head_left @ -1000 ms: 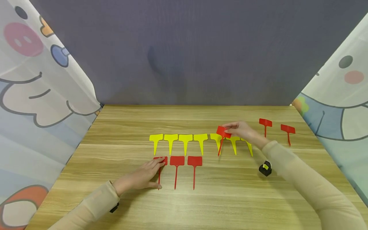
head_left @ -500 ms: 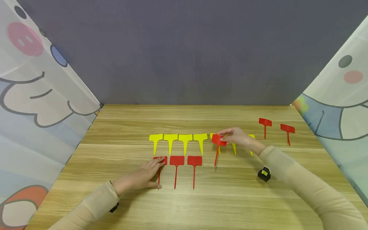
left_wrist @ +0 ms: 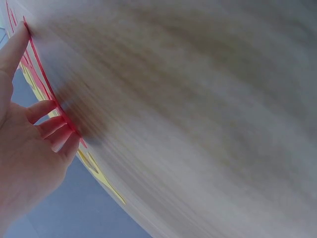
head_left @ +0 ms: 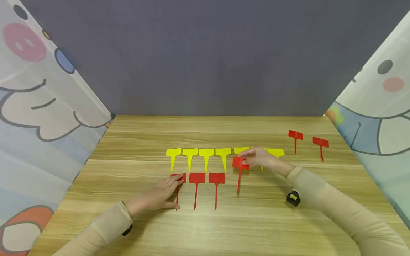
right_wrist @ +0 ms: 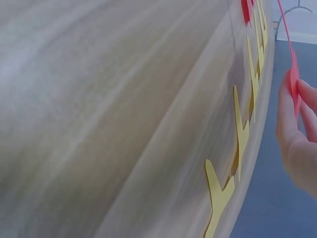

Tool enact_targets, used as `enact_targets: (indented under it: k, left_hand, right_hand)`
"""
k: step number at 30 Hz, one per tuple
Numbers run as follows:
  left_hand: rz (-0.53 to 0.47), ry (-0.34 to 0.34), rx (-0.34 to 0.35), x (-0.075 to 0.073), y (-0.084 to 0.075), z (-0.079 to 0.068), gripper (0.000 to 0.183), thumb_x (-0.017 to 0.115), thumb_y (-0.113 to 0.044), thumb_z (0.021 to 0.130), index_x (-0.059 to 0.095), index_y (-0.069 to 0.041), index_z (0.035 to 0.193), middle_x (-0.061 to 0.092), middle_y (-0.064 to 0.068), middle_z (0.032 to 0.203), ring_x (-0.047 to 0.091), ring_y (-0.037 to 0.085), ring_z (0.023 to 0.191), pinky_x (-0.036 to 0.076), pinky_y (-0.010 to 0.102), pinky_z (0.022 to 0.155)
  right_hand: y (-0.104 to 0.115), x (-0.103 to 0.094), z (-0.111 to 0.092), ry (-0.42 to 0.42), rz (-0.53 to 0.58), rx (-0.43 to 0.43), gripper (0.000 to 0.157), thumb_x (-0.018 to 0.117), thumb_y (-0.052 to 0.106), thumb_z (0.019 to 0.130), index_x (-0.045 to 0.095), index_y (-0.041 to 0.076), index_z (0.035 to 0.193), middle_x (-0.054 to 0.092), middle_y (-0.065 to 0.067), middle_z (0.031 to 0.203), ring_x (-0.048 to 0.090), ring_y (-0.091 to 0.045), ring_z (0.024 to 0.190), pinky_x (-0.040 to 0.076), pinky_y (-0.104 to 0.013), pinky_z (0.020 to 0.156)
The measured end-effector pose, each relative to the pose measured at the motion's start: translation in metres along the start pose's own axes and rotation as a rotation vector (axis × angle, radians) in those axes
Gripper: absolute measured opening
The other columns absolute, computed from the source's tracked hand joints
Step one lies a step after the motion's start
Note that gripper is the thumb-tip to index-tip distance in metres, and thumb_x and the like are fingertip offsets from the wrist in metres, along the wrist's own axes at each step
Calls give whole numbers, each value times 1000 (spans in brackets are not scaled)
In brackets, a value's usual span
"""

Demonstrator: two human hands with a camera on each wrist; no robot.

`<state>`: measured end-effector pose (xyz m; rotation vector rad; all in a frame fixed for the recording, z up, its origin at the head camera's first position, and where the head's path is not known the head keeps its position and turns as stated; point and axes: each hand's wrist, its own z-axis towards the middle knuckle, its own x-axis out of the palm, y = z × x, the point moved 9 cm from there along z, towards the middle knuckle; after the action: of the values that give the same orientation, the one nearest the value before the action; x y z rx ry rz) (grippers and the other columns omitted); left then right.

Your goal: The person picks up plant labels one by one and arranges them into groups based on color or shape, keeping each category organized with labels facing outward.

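My right hand pinches a red T-shaped plant label by its head, its thin stem pointing toward me. In the right wrist view, this label is between thumb and fingers, off the table. My left hand rests on another red plant label, fingertips on its head and thumb by the stem tip; the fingers partly cover it. Two more red labels, one in the middle and one to its right, lie beside it in a row. Several yellow plant labels form a row behind.
Two loose red labels, one nearer and one farther right, lie at the back right of the wooden table. A grey panel rises behind the table. Printed cartoon curtains hang at both sides.
My right hand has moved the pinched red label left and toward me, from over the yellow row to just in front of it. My left hand has stayed in place.
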<state>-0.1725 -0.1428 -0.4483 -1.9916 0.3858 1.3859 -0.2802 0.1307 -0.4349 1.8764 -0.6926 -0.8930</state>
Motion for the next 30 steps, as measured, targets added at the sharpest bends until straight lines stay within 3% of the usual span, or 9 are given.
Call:
enact_targets:
  k: [7, 14, 21, 30]
  left_hand:
    - [-1, -3, 4, -1, 0, 0, 84, 61, -47, 78, 27, 3, 136, 18, 16, 144, 17, 30, 131, 21, 47, 104]
    - [6, -6, 6, -1, 0, 1, 84, 61, -47, 78, 27, 2, 136, 18, 15, 144, 17, 30, 131, 21, 47, 104]
    - [15, -9, 6, -2, -1, 1, 84, 61, -48, 77, 26, 2, 136, 19, 15, 144, 18, 29, 131, 21, 46, 104]
    - [15, -2, -4, -1, 0, 1, 84, 61, -48, 77, 27, 1, 136, 19, 14, 144, 18, 29, 131, 21, 46, 104]
  right_hand:
    - [-5, 10, 0, 27, 5, 51, 38, 62, 8, 80, 56, -2, 116, 50, -18, 123, 58, -16, 93, 50, -33, 78]
    - [-6, 20, 0, 75, -38, 14, 37, 63, 7, 79, 57, -5, 114, 60, -15, 107, 59, -16, 87, 51, -33, 75]
    - [-3, 24, 0, 74, -107, -44, 34, 62, 6, 78, 59, -5, 110, 60, -16, 109, 52, -24, 99, 49, -27, 72]
    - [-3, 31, -2, 61, -115, -55, 31, 64, 4, 77, 61, -6, 106, 63, -14, 99, 54, -17, 85, 49, -25, 66]
